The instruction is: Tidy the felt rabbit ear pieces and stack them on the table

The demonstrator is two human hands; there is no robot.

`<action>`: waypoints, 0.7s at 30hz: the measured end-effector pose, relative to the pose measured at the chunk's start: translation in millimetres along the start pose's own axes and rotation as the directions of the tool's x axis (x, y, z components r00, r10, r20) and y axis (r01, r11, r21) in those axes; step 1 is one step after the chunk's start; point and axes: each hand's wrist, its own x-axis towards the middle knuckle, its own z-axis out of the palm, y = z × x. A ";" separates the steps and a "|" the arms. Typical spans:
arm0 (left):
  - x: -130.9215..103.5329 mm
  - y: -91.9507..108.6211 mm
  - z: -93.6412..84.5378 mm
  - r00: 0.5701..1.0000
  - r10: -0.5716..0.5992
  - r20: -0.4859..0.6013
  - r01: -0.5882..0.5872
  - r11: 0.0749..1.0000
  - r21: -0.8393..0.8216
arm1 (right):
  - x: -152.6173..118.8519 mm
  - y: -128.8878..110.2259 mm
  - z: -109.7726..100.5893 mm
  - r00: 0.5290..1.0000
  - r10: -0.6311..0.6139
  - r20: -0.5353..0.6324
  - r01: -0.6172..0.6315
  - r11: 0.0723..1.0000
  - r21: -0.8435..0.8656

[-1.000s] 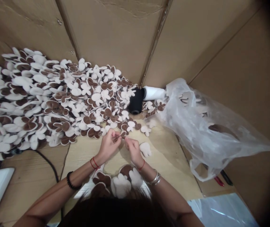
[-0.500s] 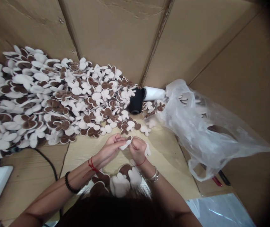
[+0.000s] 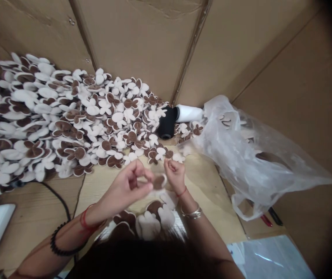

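Left hand (image 3: 129,184): thumb and fingers nearly meeting, apparently pinching the near end of the brown-and-white piece (image 3: 159,182) (blurred).
Right hand (image 3: 175,173): curled into a fist, contents hidden.
Piece's position: between the hands, nearer the left, long axis running sideways.

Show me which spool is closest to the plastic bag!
The white spool, lying beside the plastic bag; the black spool is farther left, beside the pile.
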 end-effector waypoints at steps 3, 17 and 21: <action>16.6 -19.1 -4.5 0.942 0.235 -0.239 -0.179 0.955 0.236 | -1.6 -15.2 1.6 0.949 0.192 0.249 -0.276 0.886 0.371; 46.5 -54.3 -25.7 0.996 -0.086 0.007 0.083 0.976 0.201 | -3.1 -18.6 6.1 0.859 0.263 0.439 -0.440 0.817 0.372; 41.8 -58.7 -19.4 0.997 0.062 -0.037 -0.043 0.919 0.391 | -3.8 -19.9 4.2 0.805 0.303 0.509 -0.539 0.733 0.416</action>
